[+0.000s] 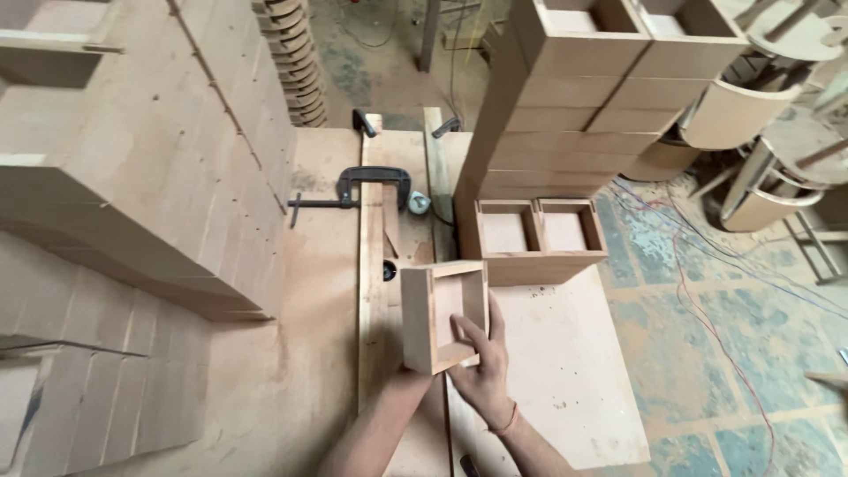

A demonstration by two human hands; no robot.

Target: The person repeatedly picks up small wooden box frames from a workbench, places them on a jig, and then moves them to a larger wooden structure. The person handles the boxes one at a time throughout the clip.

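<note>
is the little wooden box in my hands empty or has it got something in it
Empty. The wooden box, held by the right hand and left hand, faces the camera; only its bare bottom panel shows inside.

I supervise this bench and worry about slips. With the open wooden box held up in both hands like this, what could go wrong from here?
1. The wooden box is held above the bench by the right hand, fingers inside it; the left hand is mostly hidden behind it. If that grip slips, it may drop onto the guide rail.
2. The tall stack of boxes stands close by; a bump might topple it.
3. The clamp handle juts out and might snag a sleeve or the box.
</note>
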